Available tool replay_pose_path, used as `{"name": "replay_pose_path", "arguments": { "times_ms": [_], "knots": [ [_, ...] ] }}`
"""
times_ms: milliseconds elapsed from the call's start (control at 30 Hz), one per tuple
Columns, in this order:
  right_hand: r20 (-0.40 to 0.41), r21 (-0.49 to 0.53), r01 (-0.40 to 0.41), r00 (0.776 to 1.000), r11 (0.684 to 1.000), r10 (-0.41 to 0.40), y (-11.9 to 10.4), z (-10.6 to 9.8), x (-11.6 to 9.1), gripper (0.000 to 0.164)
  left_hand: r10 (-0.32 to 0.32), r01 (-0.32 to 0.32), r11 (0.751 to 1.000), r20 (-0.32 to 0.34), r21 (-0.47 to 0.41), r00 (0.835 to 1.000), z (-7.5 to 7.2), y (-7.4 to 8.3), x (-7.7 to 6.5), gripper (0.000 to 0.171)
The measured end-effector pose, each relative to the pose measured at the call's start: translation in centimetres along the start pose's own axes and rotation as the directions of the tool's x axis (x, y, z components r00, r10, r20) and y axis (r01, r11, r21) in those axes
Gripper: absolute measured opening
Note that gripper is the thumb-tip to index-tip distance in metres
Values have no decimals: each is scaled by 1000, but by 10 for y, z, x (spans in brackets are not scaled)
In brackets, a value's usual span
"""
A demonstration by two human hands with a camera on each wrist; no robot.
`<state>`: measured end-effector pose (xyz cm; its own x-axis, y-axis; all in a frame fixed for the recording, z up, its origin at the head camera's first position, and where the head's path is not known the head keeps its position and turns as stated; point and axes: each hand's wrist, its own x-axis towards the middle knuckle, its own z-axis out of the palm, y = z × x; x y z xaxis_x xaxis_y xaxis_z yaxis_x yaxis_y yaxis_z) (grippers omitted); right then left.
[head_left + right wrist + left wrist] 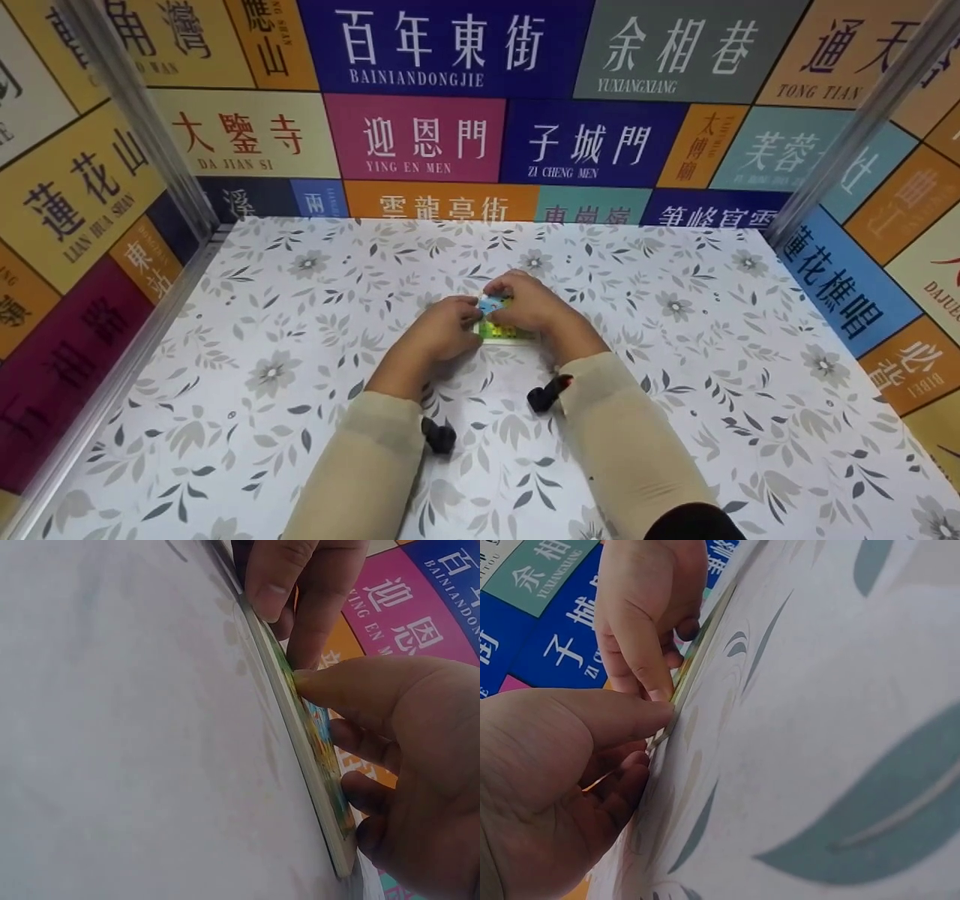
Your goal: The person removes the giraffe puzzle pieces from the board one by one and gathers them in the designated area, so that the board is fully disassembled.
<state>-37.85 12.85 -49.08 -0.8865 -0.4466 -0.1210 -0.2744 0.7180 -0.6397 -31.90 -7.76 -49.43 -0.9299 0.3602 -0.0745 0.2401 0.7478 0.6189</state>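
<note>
A small flat board [504,331] with a pale rim and a green, yellow and blue picture lies on the table. My left hand [450,330] holds its left side, thumb at the edge and fingers curled beside it. From the right, my right hand [529,300] reaches over the board and covers much of the picture. In the right wrist view, its thumb [315,686] touches the picture, while the other fingers curl at the board's far edge. The board [300,742] shows there as a thin, layered, pale edge. Whether a separate piece lies between the right fingers is hidden.
The table [262,442] has a white cover printed with grey leaves and flowers. Colourful panels [420,139] with Chinese lettering stand at the back and both sides, with metal posts [169,135] at the corners. Small black devices [439,435] sit at both wrists.
</note>
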Motion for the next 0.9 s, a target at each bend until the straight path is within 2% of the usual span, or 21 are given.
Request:
{"name": "replay_pose_path", "arguments": {
  "times_ms": [200,533,900],
  "knots": [
    [-10,3,15,1000,1000,-15,1,0,1,47,6,-6,1000,1,16,1000,0,1,0,45],
    [-13,11,-28,1000,1000,28,-3,0,2,41,43,-43,999,-25,2,999,0,-1,0,42],
    [-21,44,-62,998,997,63,-4,-1,4,39,51,-50,998,-5,36,999,0,-1,1,40]
  ]
}}
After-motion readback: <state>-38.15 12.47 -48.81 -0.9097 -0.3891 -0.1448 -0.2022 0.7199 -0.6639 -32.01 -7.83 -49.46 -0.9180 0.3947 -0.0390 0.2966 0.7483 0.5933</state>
